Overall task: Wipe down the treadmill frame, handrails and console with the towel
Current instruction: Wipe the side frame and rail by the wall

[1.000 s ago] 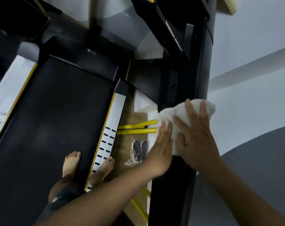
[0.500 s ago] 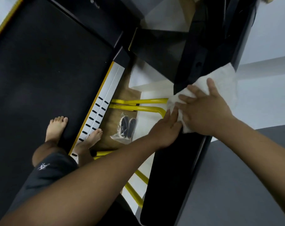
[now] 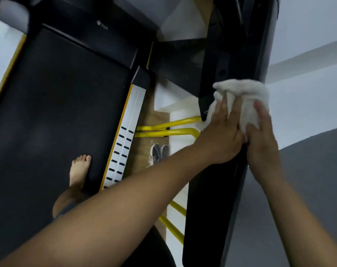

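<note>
A white towel [image 3: 246, 93] is bunched over the black handrail [image 3: 212, 209] of the treadmill, where the rail meets the upright frame [image 3: 233, 45]. My left hand [image 3: 221, 133] presses on the towel's left side with its fingers stretched out. My right hand [image 3: 262, 137] presses on the towel's right side, fingers also extended, and the two hands touch each other. The towel hides the piece of rail under it. The console is out of view.
The black running belt [image 3: 58, 112] fills the left, with my bare foot [image 3: 80, 170] on it beside the white side rail [image 3: 125, 143]. Yellow bars [image 3: 163, 132] and a clear bag of dark items [image 3: 158, 151] lie on the floor below the handrail. A grey wall [image 3: 308, 189] is on the right.
Both hands have slid the towel up the handrail toward the upright. The towel, spread flat before, is now bunched, and my left hand has moved onto it.
</note>
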